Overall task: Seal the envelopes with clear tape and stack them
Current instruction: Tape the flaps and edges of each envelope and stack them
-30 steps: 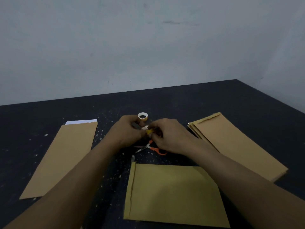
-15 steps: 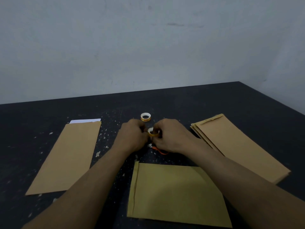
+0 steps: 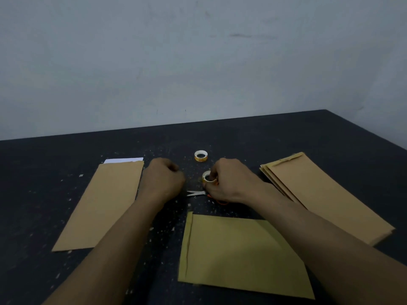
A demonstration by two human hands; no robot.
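I see right hand point(image 3: 229, 183) gripping tape roll point(image 3: 206, 176) just beyond scissors point(image 3: 195, 193); left hand point(image 3: 163, 181) fingers curled, can't tell if pinching anything; envelope point(image 3: 237, 249) lies nearest me

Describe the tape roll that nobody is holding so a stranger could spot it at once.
On the black table, look down the middle toward the wall. A small tape roll lies flat there, alone. The other roll sits nearer, gripped by the right hand by the scissors; no hand touches this one.
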